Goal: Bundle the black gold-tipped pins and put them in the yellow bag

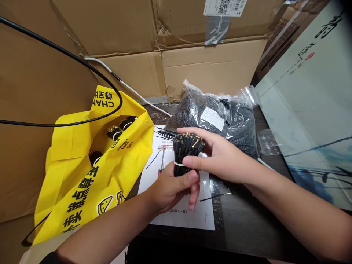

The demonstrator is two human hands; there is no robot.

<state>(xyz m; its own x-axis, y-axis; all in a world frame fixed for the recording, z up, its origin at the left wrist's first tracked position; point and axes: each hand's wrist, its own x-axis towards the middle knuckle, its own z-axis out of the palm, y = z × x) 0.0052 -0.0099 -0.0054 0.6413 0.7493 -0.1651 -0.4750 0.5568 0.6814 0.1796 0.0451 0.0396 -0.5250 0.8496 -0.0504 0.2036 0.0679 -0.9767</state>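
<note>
Paper (178,222) under bundle (186,148) shows "E001-01", yellow bag (110,172) "CHAN".

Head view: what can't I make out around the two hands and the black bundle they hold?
All in the head view:
- Black bundle: lower end, hidden by the left hand.
- Right hand: partly hidden behind the bundle.
- Printed sheet: middle, covered by the hands and bundle.
- Tied bundles: lower ends, hidden by the yellow bag.
- White label on the plastic bag: print too small.
</note>
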